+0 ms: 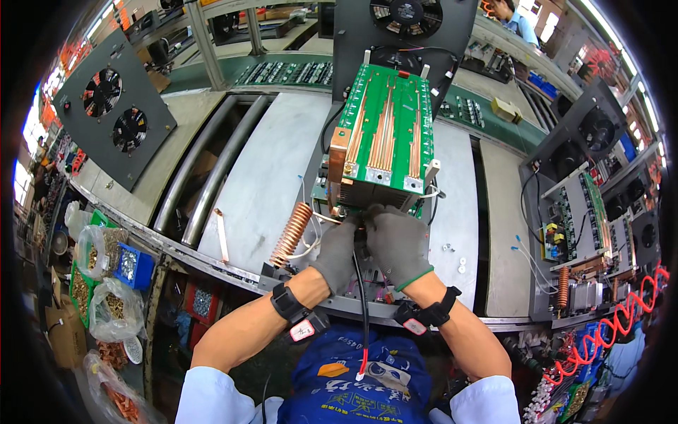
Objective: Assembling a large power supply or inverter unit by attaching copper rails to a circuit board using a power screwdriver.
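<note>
Both my hands wear grey gloves and meet at the near edge of a large green circuit board assembly (pixel 387 127) with copper-coloured strips. My left hand (pixel 335 251) has its fingertips bent in below the board, by the cables there. Beside it, my right hand (pixel 397 244) reaches under the board's front edge with curled fingers. What the fingertips hold, if anything, is hidden. A black cable (pixel 365 304) hangs down between the hands to a white connector with red ends. Left of my left hand stands a copper coil (pixel 292 234). A copper block (pixel 338 150) sits at the board's left side.
A copper strip (pixel 222 235) lies on the bench at left, near metal rollers (pixel 222 169). Small washers (pixel 462 266) lie right of my hand. Fan panels (pixel 116 109) stand far left and behind. Another assembly (pixel 583 219) stands at right, near a red coiled hose (pixel 607 332). Parts bins (pixel 132 266) sit lower left.
</note>
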Tool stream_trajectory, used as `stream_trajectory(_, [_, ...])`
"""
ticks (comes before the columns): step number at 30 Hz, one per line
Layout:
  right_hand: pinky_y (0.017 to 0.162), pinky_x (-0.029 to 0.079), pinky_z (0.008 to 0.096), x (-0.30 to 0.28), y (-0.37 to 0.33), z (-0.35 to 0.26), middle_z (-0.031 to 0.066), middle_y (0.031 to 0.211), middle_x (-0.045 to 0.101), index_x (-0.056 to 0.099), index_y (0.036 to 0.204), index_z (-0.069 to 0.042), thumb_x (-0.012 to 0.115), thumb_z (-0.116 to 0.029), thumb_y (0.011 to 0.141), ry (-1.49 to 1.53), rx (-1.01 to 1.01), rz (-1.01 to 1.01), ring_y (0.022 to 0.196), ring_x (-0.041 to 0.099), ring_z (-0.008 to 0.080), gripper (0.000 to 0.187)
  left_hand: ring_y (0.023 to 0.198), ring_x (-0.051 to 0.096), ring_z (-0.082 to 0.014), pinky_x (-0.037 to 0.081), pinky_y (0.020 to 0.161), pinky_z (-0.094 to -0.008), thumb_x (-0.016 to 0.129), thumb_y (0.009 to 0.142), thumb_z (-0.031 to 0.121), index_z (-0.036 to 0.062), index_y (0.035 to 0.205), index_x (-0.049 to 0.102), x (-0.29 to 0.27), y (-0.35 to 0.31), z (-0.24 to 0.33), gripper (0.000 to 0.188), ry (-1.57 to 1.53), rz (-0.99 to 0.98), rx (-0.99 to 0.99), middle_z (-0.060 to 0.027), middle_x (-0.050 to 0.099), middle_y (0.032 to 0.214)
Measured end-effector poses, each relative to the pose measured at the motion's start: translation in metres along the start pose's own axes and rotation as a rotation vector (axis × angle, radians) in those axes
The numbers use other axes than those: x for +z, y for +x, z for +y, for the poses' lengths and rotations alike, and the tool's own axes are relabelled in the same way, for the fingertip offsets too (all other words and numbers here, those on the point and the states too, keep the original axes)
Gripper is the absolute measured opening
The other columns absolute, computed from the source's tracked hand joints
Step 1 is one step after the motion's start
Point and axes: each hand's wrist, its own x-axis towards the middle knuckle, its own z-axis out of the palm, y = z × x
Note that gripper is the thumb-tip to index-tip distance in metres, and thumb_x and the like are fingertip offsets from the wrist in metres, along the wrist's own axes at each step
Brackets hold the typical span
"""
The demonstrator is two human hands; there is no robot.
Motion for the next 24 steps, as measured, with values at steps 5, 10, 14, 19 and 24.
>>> stream_trajectory(5, [0.068,0.056,0.0466,0.011,0.006,0.006,0.0108,0.084,0.072,0.071,0.093,-0.013,0.063,-0.023,0.089,-0.060,-0.073,0.044,0.078,0.073,0.0329,0.013,0.089,0.072,-0.0211,0.061,0.079,-0.0374,0.047,0.107,0.031,0.0080,0.120,0.062,-0.005,0.006,-0.007,0.030,-0.041,-0.029,0.006,-0.0090,0.071,0.105])
stream_trajectory(10, [0.062,0.056,0.0434,0.017,0.006,0.008,0.0093,0.077,0.071,0.070,0.089,-0.013,0.066,-0.025,0.089,-0.044,-0.053,0.151,0.072,0.072,0.0308,0.012,0.085,0.069,-0.0216,0.058,0.071,-0.0377,0.049,0.106,0.033,0.0100,0.119,0.063,-0.004,0.010,-0.009,0.030,-0.104,-0.053,0.006,-0.0081,0.070,0.100])
stream_trajectory(14, [0.063,0.056,0.0444,0.014,0.001,0.011,0.0096,0.079,0.071,0.070,0.090,-0.013,0.066,-0.024,0.090,-0.016,-0.045,0.165,0.072,0.072,0.0318,0.012,0.084,0.069,-0.0215,0.058,0.071,-0.0395,0.048,0.106,0.033,0.0104,0.119,0.062,-0.004,0.008,-0.007,0.029,-0.075,-0.026,0.026,-0.0081,0.069,0.101])
stream_trajectory(19, [0.064,0.056,0.0458,0.018,-0.001,0.012,0.0104,0.084,0.072,0.071,0.092,-0.014,0.066,-0.023,0.090,0.089,-0.076,0.190,0.074,0.072,0.0326,0.011,0.082,0.067,-0.0211,0.060,0.072,-0.0436,0.050,0.105,0.035,0.0119,0.117,0.062,-0.005,0.007,-0.006,0.029,-0.094,-0.034,-0.013,-0.0069,0.067,0.098])
stream_trajectory(24, [0.068,0.056,0.0469,0.019,0.001,0.010,0.0109,0.088,0.073,0.072,0.092,-0.015,0.064,-0.023,0.091,0.124,-0.019,0.188,0.079,0.073,0.0321,0.011,0.082,0.067,-0.0209,0.060,0.070,-0.0427,0.050,0.104,0.036,0.0118,0.115,0.062,-0.006,0.006,-0.005,0.029,-0.061,-0.032,-0.011,-0.0069,0.067,0.096])
